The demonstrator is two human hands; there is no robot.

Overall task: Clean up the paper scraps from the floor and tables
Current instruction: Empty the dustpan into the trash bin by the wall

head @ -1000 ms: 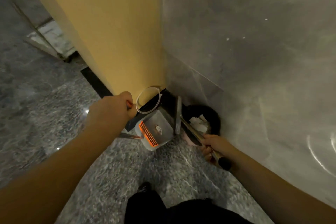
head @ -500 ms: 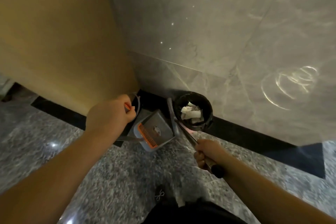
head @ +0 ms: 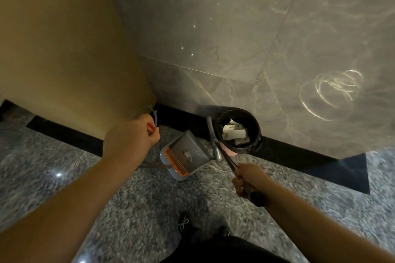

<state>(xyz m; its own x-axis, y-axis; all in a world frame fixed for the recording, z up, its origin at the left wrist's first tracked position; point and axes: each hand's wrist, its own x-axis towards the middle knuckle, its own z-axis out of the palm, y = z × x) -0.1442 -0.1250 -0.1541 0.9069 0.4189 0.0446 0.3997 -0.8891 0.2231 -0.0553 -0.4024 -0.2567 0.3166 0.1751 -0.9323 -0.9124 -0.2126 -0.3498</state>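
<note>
Resting in the black bin (head: 237, 132) at the wall base, the paper scraps (head: 233, 131) were contained. The dustpan (head: 184, 157) sat beside it, holding one small scrap. The left hand (head: 130, 136) stayed clamped on its handle, the right hand (head: 248, 179) on the broom (head: 215, 145). With the view swung since a second ago, emptying appeared nearly complete.

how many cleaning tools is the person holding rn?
2: a dustpan held by its handle in the left hand, and a broom gripped in the right hand, beside the bin.
</note>
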